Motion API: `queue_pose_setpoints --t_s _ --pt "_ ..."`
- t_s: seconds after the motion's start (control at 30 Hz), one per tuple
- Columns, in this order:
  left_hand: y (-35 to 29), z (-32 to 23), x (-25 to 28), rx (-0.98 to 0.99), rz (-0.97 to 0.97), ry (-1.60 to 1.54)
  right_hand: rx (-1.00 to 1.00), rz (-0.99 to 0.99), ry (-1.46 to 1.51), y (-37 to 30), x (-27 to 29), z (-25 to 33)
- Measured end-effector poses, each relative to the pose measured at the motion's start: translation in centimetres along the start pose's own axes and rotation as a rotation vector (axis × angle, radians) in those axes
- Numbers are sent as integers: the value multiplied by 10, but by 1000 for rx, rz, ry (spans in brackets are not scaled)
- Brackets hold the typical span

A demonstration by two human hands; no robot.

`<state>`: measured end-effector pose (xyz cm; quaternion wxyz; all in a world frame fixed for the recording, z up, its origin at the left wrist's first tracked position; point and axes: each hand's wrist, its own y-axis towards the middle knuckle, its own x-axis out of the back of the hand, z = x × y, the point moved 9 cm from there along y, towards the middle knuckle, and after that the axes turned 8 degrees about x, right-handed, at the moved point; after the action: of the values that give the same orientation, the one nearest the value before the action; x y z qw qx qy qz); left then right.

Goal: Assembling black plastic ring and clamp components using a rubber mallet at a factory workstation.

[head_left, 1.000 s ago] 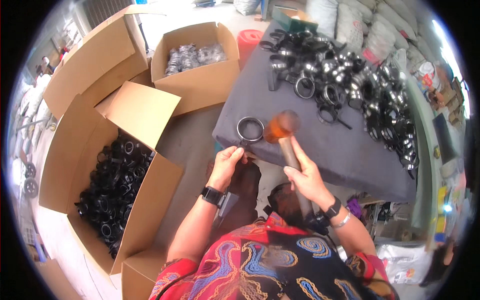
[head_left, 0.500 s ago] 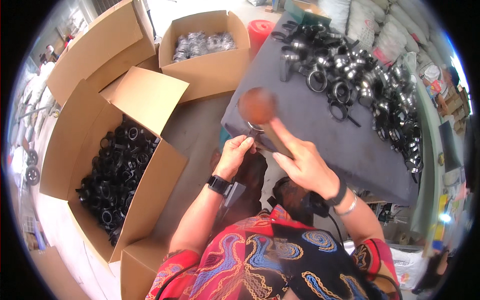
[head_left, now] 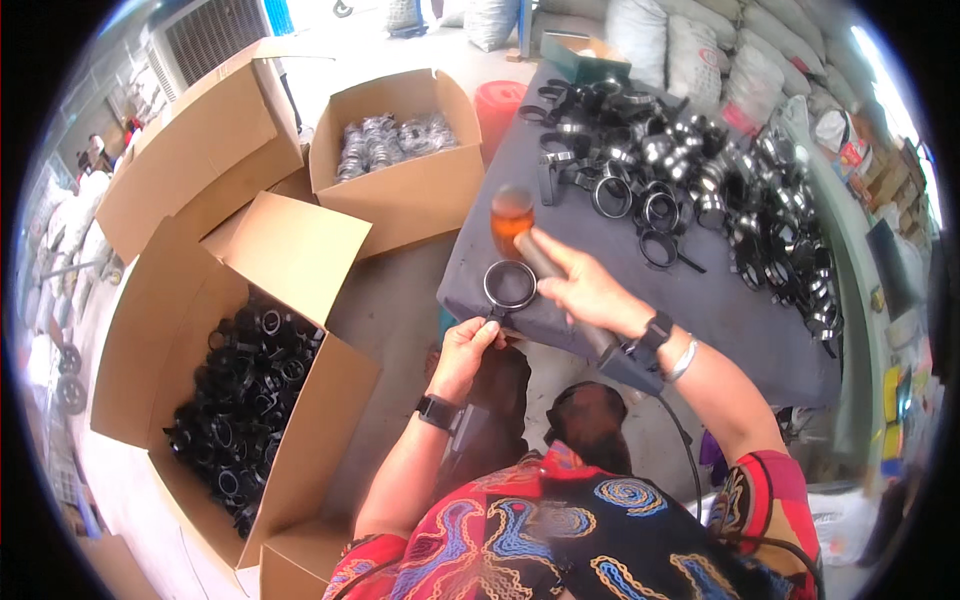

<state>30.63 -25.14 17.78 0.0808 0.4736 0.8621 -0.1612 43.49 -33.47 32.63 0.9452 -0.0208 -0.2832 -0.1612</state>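
Note:
Near the table's front left corner, my left hand (head_left: pixel 468 350) is closed in a pinch on the short stem of a black ring with a metal inner band (head_left: pixel 510 286). The ring's round opening faces up at the table edge. My right hand (head_left: pixel 590 290) grips the handle of a mallet (head_left: pixel 511 212), index finger stretched along it. The mallet's orange-brown head is smeared by motion and stands just beyond the ring, apart from it. More black rings with metal bands (head_left: pixel 660 210) lie heaped on the table's far and right side.
The table has a grey cover (head_left: pixel 690 330). On the left an open carton (head_left: pixel 330 400) holds many black rings. Behind it another carton (head_left: pixel 400 200) contains metal rings in clear wrap. A red roll (head_left: pixel 497 110) stands beside the table; white sacks (head_left: pixel 640 50) are piled behind.
The mallet and my right hand have shifted slightly, and the mallet head has swung off the ring, which now shows whole. My left hand still holds the stem, a little lower in view.

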Motion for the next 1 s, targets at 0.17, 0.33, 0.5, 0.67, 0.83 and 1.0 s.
queue_pose_setpoints --t_s 0.17,0.33,0.5,0.67,0.83,1.0 --pt "1 -24 -22 -45 59 21 108 -298 280 -22 49 21" --pt "3 -13 -6 13 -37 87 -52 -138 360 -64 16 -31" --pt "-13 -64 -34 92 -44 124 59 -622 368 -134 91 -66" --pt "31 -123 -106 132 196 434 37 -838 561 -178 123 -116" --pt "139 -183 -191 -17 383 533 81 -974 565 -181 125 -124" --pt "242 -277 -243 -180 120 431 112 -977 585 -177 126 -122"
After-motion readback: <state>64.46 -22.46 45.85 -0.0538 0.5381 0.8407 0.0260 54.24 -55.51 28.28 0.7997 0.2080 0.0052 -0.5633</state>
